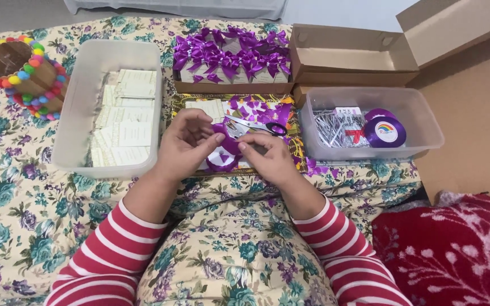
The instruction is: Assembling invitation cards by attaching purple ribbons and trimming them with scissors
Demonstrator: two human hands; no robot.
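- Left hand (185, 144) and right hand (270, 158) both pinch a shiny purple satin ribbon (226, 148), close together.
- Purple-handled steel scissors (259, 126) lie just behind, on a patterned tray (296, 148).

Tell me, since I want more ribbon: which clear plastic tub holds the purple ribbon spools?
The clear plastic tub on the right; purple ribbon spools lie inside. The left tub holds only cream paper cards.

**One camera, worn on the head, looking down**

The single view looks from the person's head, tilted steeply down and forward over the lap. It sits close: both striped sleeves (114, 249) fill the bottom edge, the floral cloth (7, 187) spreads ahead, and the far cardboard box (358, 56) reaches the top edge.
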